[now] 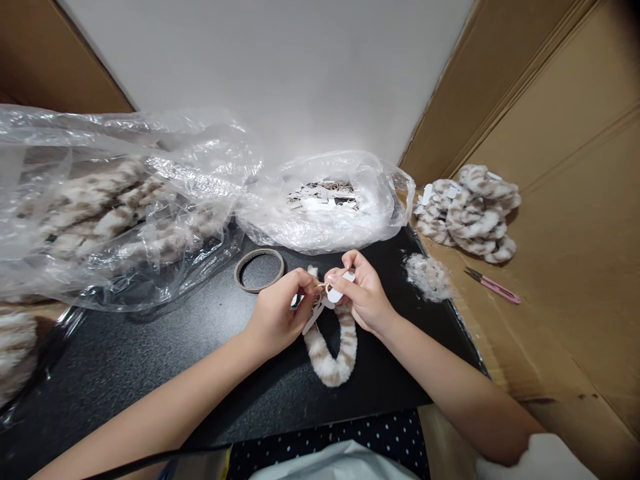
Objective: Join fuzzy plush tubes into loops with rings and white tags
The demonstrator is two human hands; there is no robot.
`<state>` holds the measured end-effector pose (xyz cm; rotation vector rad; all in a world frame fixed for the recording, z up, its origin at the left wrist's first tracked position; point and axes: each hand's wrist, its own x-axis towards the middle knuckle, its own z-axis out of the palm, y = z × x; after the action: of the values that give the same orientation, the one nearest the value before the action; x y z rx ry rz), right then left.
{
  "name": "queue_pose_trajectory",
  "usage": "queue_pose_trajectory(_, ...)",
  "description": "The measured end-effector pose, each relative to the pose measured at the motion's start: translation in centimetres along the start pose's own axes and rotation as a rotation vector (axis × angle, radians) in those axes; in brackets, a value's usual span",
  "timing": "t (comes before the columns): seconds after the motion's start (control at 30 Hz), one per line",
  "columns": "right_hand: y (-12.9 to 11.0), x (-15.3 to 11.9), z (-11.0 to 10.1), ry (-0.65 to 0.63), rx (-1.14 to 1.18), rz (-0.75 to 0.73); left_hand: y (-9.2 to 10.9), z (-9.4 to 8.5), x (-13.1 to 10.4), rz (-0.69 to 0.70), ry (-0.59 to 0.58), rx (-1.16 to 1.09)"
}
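A fluffy white and brown striped loop lies on the black table, partly under both hands. My left hand is closed in a pinch at the loop's upper end, on a thin string with white tags hanging by it. My right hand pinches a white tag between thumb and fingers, close to the left fingertips. The fingertips nearly meet, and they hide how the string passes through the loop.
Behind stands a clear plastic bag with tags and strings. A larger bag of furry pieces is at left. A tape-like ring, fluff clump, furry pile and pink-handled snips lie around. Cardboard walls the right side.
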<state>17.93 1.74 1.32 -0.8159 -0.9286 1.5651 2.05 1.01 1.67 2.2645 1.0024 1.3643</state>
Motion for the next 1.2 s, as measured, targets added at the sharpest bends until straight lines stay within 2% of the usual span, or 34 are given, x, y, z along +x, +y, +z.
queue_pose_trajectory(0.4,0.10,0.07,-0.17,0.008,-0.022,0.007,0.08,0.15,0.03,0.009,-0.002,0.007)
queue_pose_trajectory(0.7,0.35,0.09,-0.19,0.003,-0.039,-0.004,-0.14,0.35,-0.27,-0.039,-0.050,-0.004)
queue_pose_trajectory(1.0,0.54,-0.16,-0.01,0.045,-0.119,-0.063,-0.32,0.62,-0.23,0.049,-0.056,0.050)
queue_pose_trajectory(1.1,0.22,-0.19,0.07,0.018,-0.155,-0.073,-0.35,0.53,-0.11,-0.016,-0.059,0.038)
queue_pose_trajectory(1.2,-0.30,-0.20,0.01,-0.023,-0.196,-0.124,-0.42,0.18,0.07,-0.153,-0.070,-0.068)
